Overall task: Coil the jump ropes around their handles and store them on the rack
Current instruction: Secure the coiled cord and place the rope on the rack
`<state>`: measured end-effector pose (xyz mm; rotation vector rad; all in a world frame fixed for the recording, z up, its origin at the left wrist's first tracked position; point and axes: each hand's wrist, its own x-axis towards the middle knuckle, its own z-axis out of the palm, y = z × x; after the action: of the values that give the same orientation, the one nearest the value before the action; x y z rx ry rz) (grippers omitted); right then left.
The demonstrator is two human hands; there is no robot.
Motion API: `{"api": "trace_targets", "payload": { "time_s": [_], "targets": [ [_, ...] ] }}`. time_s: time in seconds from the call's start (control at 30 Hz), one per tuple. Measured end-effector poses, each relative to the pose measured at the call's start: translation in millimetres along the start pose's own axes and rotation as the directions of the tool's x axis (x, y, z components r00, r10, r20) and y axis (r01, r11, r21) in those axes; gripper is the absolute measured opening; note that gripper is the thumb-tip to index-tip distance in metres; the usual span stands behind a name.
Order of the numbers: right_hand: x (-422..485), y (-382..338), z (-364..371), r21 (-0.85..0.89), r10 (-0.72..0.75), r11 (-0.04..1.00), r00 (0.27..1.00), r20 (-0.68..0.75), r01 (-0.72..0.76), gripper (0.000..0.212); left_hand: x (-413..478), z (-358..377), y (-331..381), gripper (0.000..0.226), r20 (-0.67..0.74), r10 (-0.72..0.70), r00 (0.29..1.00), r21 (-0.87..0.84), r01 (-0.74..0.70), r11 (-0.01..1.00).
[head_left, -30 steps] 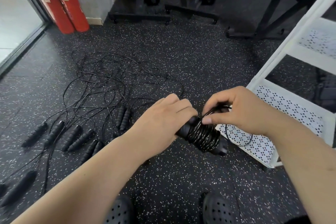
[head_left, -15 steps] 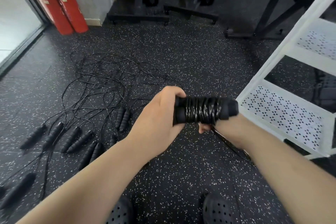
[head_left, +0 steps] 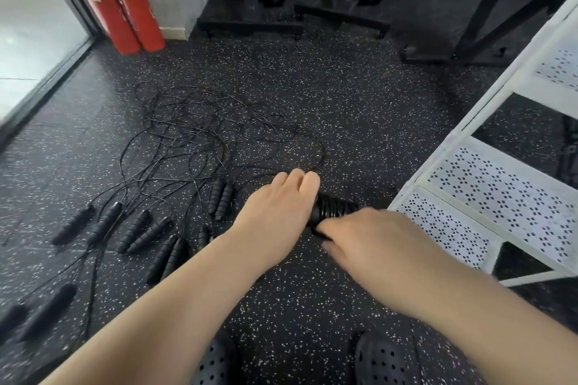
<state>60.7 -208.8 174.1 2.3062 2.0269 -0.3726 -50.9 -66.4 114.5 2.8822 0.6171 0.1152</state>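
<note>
A black jump rope, its cord coiled round its two handles into a bundle (head_left: pixel 333 209), is held between both hands just left of the white rack (head_left: pixel 488 216). My left hand (head_left: pixel 278 209) grips the bundle's left end, fingers curled over it. My right hand (head_left: pixel 372 234) covers the near side of the bundle and holds it; its fingertips are hidden. Several more black jump ropes (head_left: pixel 187 147) lie loose and tangled on the floor to the left, their handles (head_left: pixel 147 230) spread in a row.
The rack's perforated white shelves (head_left: pixel 513 191) rise at the right. Two red fire extinguishers (head_left: pixel 119 3) stand at the back left beside a glass door. Black equipment stands (head_left: pixel 259 15) line the back wall. My black clogs (head_left: pixel 381 359) are at the bottom.
The bundle has dropped lower and tilted. My right hand came from under the bundle to lie over its near side. The loose cord end that hung below is no longer visible.
</note>
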Motion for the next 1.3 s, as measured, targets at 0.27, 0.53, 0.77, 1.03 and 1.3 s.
{"api": "trace_targets", "payload": {
  "time_s": [0.27,0.53,0.77,1.03,1.3],
  "targets": [
    [11,73,-17,0.419,0.073,0.908,0.992,-0.103,-0.023,0.034,-1,-1,15,0.054,0.003,0.263,0.965,-0.207,-0.256,0.944],
    [13,79,-10,0.802,0.103,0.597,0.992,-0.066,-0.008,0.037,0,-12,15,0.054,-0.225,0.313,0.923,-0.348,-0.376,0.859],
    [19,70,-7,0.913,0.303,0.406,0.948,-0.097,-0.036,0.038,3,-21,18,0.073,-0.198,-0.365,0.910,-0.610,0.177,0.772],
    [32,22,15,0.844,0.567,0.525,0.785,-0.250,-0.111,0.046,8,-24,41,0.040,0.302,-0.499,0.812,-0.951,0.291,-0.103],
    [37,4,16,0.842,0.539,0.536,0.794,-0.283,-0.064,0.044,4,-23,35,0.037,0.064,-0.583,0.810,-0.993,0.111,0.045]
  ]
}}
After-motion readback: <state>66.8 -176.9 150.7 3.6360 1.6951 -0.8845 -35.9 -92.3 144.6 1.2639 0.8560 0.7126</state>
